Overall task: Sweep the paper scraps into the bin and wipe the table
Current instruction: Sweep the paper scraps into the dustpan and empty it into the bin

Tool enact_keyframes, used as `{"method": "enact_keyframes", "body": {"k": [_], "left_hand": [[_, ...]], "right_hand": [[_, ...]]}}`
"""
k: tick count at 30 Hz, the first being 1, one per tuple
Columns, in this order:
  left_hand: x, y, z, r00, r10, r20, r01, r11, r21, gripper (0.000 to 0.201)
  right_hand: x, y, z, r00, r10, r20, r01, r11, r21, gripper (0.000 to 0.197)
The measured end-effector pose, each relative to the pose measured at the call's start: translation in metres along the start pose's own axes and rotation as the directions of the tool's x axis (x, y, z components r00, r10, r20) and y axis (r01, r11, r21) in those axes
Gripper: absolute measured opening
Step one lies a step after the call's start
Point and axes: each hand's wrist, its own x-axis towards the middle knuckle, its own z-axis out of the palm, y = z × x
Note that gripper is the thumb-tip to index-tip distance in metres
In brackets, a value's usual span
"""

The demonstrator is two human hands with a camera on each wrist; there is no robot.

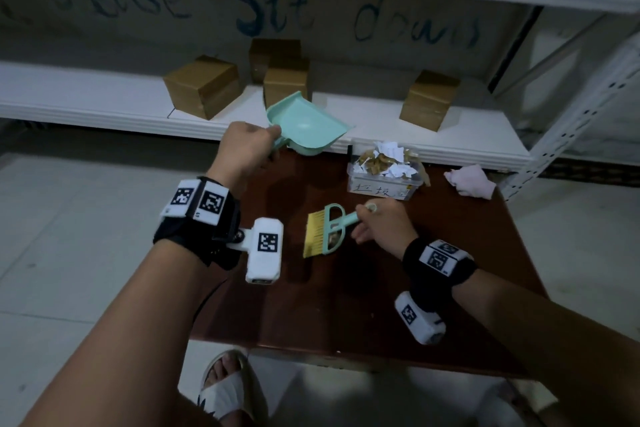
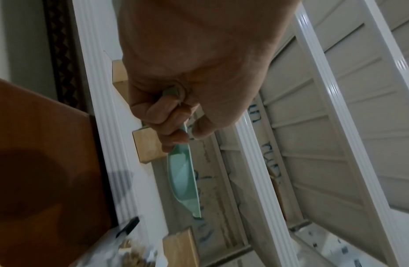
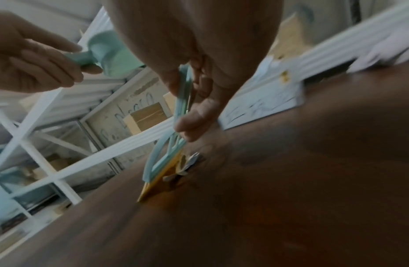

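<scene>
My left hand [image 1: 247, 149] grips the handle of a mint-green dustpan [image 1: 306, 126], held in the air above the table's far left edge; the left wrist view shows the dustpan [image 2: 184, 178] edge-on. My right hand [image 1: 379, 224] grips the handle of a small brush [image 1: 323, 232] with yellow bristles, whose bristles touch the brown table [image 1: 381, 305]. A few paper scraps [image 3: 189, 162] lie against the brush [image 3: 169, 159]. The clear bin [image 1: 384, 180], heaped with white and tan scraps, stands at the table's far edge.
A crumpled pink cloth [image 1: 471, 182] lies at the table's far right corner. Behind the table runs a white metal shelf [image 1: 104, 104] with several cardboard boxes [image 1: 204, 87]. My sandalled foot [image 1: 225, 388] shows on the tiled floor below the table's near edge.
</scene>
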Motion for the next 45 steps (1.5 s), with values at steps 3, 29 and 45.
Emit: {"method": "enact_keyframes", "body": {"k": [3, 29, 45], "left_hand": [[-0.01, -0.007, 0.02, 0.999, 0.034, 0.031, -0.036, 0.996, 0.084, 0.036], [0.005, -0.022, 0.029, 0.946, -0.162, 0.281, -0.028, 0.823, 0.567, 0.045], [0.01, -0.054, 0.062, 0.869, -0.361, 0.339, -0.028, 0.648, 0.761, 0.023]], "right_hand": [[-0.01, 0.008, -0.034, 0.999, 0.045, -0.014, -0.045, 0.999, -0.001, 0.023], [-0.021, -0.028, -0.127, 0.922, -0.372, 0.104, 0.342, 0.661, -0.668, 0.041], [-0.015, -0.009, -0.083, 0.773, -0.621, 0.13, 0.545, 0.546, -0.637, 0.044]]}}
